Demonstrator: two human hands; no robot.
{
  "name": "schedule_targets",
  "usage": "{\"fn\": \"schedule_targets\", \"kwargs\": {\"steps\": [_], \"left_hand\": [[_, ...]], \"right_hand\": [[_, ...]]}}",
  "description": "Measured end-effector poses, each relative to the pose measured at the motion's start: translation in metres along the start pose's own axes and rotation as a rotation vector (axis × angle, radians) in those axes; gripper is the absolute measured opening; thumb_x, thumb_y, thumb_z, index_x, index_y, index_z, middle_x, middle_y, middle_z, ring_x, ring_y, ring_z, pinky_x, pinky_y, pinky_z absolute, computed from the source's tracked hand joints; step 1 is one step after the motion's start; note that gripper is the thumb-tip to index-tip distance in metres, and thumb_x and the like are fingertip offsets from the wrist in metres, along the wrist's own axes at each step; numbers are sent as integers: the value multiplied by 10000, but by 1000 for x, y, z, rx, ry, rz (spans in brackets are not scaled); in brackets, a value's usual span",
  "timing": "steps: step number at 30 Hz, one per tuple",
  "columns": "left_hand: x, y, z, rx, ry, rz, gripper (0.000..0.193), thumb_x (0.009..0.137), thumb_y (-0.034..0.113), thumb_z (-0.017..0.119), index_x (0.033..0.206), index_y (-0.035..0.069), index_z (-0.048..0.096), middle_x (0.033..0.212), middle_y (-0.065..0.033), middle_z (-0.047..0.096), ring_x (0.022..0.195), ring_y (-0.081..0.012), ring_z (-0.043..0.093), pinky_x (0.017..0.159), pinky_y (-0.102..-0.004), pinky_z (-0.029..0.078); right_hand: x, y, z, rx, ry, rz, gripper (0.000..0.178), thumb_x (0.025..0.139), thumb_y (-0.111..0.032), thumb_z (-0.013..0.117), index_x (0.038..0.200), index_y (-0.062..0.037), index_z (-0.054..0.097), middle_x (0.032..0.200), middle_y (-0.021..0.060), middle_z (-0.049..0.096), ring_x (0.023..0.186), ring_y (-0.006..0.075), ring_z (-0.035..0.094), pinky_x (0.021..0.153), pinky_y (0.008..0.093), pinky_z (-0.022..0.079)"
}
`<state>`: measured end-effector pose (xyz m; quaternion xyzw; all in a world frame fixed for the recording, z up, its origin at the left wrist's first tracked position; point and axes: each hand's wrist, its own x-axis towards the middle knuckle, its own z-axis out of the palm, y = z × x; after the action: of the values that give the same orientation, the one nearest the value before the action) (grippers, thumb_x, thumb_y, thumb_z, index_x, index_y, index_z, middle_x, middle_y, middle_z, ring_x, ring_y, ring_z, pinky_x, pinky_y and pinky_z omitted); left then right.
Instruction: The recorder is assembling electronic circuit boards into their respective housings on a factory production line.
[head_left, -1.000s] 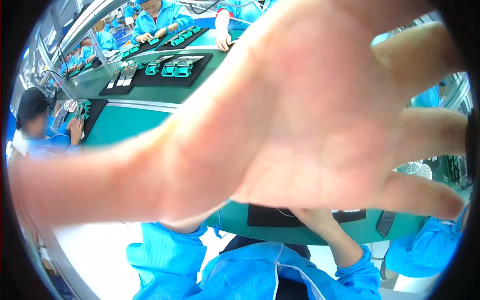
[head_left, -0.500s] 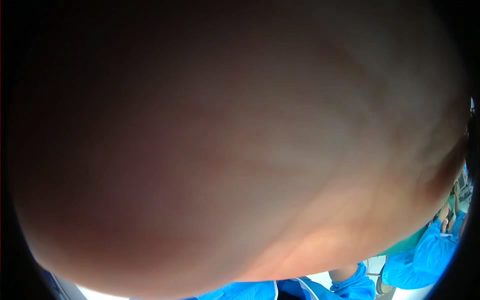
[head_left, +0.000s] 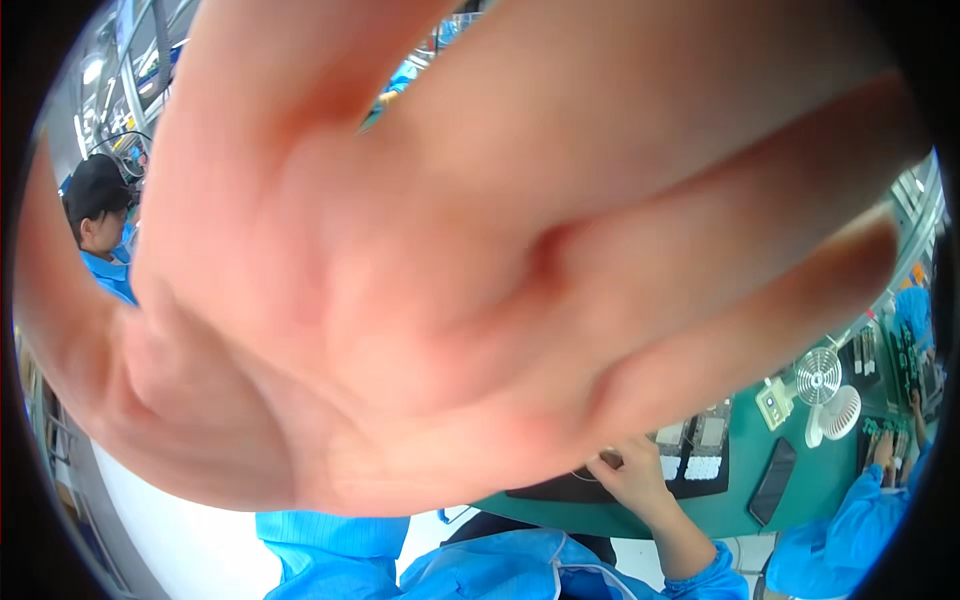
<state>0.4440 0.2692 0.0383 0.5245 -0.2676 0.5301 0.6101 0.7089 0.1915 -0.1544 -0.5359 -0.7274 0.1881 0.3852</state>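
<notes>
My left hand is held up right in front of the camera, palm toward me, and covers most of the view. Its fingers are stretched and spread, with the thumb out to the left, and nothing is in it. Lower down, my right hand rests at the near edge of a black mat on the green table. Its fingers are bent together; their tips are partly hidden behind my left hand, so what they hold cannot be made out. Beside it on the mat lie flat grey-and-white parts.
Right of the mat are a dark smartphone, a round metal-grilled fan and a white fan. A co-worker's blue sleeve and hands are at the far right. Another person in a black cap is at left.
My left hand has drawn back from the lens, where it blocked nearly everything, and now shows spread fingers. My right hand, the mat and the fans have come into view.
</notes>
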Motion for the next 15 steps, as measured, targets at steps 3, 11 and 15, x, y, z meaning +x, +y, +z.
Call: {"fn": "schedule_targets", "kwargs": {"steps": [3, 11, 15], "left_hand": [[-31, 72, 79, 0, -33, 34, 990, 786, 704, 457, 1465, 172, -28, 1521, -113, 82, 1405, -277, 72, 1133, -439, 71], [-87, 113, 79, -23, 25, -5, 763, 897, 644, 213, 1452, 160, 15, 1496, -182, 56, 1365, -382, 66, 1110, -507, -6], [-159, 81, 71, 295, 577, -49, 778, 920, 594, 227, 1409, -12, 233, 1397, -297, 289, 1313, -444, 265, 1108, -511, 130]], "right_hand": [[-61, -72, 11, 72, 46, 65, 281, 751, -59, 705, 1025, -70, 645, 846, 13, 553, 534, 62, 505, 476, 195, 421], [-89, -121, 29, 91, 50, 78, 270, 753, -85, 707, 1017, -71, 649, 875, 19, 573, 577, 82, 590, 486, 205, 465], [-99, -131, 30, 107, -8, 135, 289, 732, 29, 679, 1012, -28, 641, 895, 56, 551, 722, 122, 616, 574, 220, 531]]}}
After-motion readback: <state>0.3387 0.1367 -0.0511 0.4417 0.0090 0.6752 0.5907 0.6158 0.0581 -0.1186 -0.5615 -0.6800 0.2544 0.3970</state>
